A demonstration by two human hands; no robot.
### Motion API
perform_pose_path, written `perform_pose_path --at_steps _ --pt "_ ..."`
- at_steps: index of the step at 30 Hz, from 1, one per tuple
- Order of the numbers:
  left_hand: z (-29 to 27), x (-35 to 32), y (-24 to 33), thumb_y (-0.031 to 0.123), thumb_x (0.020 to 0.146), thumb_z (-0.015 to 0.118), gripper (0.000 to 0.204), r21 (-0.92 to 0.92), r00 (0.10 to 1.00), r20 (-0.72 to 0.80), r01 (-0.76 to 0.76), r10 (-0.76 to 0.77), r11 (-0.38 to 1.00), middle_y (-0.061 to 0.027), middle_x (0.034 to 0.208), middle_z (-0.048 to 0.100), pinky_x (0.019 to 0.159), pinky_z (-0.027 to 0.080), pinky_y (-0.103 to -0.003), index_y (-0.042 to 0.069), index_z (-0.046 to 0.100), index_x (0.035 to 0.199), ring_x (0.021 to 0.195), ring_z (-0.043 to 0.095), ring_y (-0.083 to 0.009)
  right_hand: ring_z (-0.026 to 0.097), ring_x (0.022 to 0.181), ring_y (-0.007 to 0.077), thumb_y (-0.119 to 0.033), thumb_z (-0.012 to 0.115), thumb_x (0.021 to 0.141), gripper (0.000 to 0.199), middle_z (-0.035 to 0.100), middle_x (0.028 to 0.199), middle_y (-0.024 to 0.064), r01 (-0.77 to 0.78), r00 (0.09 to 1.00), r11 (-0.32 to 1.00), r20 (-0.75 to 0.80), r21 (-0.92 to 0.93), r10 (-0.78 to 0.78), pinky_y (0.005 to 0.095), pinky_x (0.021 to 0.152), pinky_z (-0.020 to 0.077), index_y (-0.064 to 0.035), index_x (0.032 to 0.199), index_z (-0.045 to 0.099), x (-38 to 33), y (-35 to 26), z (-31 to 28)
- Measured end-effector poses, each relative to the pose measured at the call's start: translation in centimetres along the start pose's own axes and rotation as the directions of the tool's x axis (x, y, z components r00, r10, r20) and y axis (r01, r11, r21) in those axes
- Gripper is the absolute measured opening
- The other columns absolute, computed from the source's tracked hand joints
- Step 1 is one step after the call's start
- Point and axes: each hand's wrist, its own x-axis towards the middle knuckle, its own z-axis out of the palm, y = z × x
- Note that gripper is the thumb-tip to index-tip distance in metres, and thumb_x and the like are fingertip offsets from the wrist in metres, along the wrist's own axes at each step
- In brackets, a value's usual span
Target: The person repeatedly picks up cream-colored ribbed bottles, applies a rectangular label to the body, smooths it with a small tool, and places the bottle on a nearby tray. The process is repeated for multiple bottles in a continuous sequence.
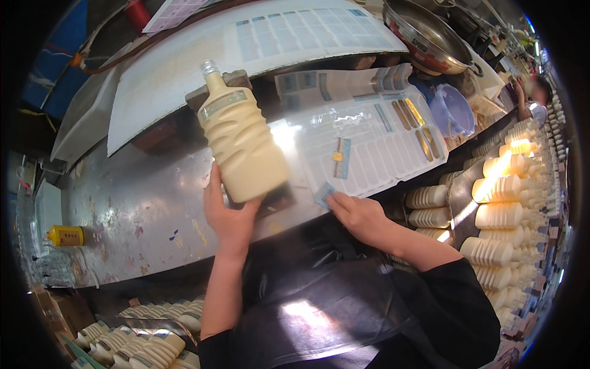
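In the head view, the left hand (230,220) holds the bottle (246,144) near its base, thumb and fingers spread, just left of centre in the frame, the neck toward the upper left; the right hand (362,220), right of centre, pinches a small blue label (323,194), fingertips close together; the sheet (375,144) lies beyond it; a bucket (452,112) and a pan (430,34) show at upper right; more bottles (499,215) line the right side

Yellow bottle (66,235) at far left, red cylinder (137,13) at upper left, metal pan (433,32) and lavender bucket (452,112) at upper right
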Motion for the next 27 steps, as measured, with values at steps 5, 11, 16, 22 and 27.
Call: perform_pose_path --at_steps 5,11,16,22,27 --pt "-0.2 0.0 0.5 0.023 0.072 0.092 0.092 -0.016 0.999 0.036 0.012 -0.012 1.000 -0.0194 0.131 0.062 0.105 0.046 -0.043 -0.002 0.048 0.149 0.120 0.060 -0.0334 0.070 0.077 0.0264 -0.010 0.071 0.085 0.017 0.071 0.096 0.0102 -0.045 0.997 0.936 -0.049 0.350 0.066 0.0352 0.063 0.0558 -0.0031 0.100 0.074 0.9 1.2 -0.2" --pt "-1.2 -0.2 0.1 0.022 0.077 0.087 0.096 0.042 0.992 0.107 -0.078 0.073 0.996 -0.0183 0.145 0.050 0.108 0.044 -0.042 -0.001 0.036 0.156 0.127 0.053 -0.0288 0.070 0.071 0.0202 -0.015 0.069 0.090 0.016 0.074 0.083 0.0135 -0.529 0.814 0.371 0.333 0.763 0.475 0.0314 0.065 0.0527 -0.0014 0.091 0.076 7.9 -1.1 -6.3" --pt "-1.3 -0.2 0.5 0.026 0.082 0.077 0.087 -0.339 0.976 0.178 0.184 -0.129 0.923 -0.0185 0.144 0.048 0.114 0.037 -0.047 -0.001 0.035 0.154 0.135 0.046 -0.0317 0.068 0.069 0.0199 -0.003 0.073 0.080 0.023 0.070 0.092 0.0077 0.181 0.874 0.949 -0.485 0.258 -0.035 0.0312 0.058 0.0523 -0.0020 0.103 0.071 12.6 -5.2 -7.3" --pt "-1.7 1.2 2.1 0.046 0.099 0.062 0.073 -0.634 0.927 0.261 0.375 -0.269 0.676 -0.0147 0.142 0.047 0.114 0.034 -0.041 0.005 0.035 0.153 0.131 0.044 -0.0246 0.056 0.057 0.0146 -0.010 0.065 0.067 0.026 0.050 0.079 0.0028 0.163 0.907 0.976 -0.369 -0.142 -0.205 0.0302 0.050 0.0460 -0.0074 0.092 0.062 13.6 -8.0 -5.7" --pt "-0.7 2.3 2.6 0.026 0.096 0.072 0.063 -0.435 0.880 0.240 0.475 -0.410 0.765 -0.0131 0.131 0.049 0.108 0.040 -0.038 0.006 0.038 0.144 0.122 0.048 -0.0215 0.055 0.057 0.0140 -0.010 0.064 0.066 0.028 0.055 0.083 0.0018 0.105 0.899 0.961 -0.390 -0.255 -0.202 0.0284 0.048 0.0430 -0.0065 0.094 0.065 13.3 -8.4 -5.2"
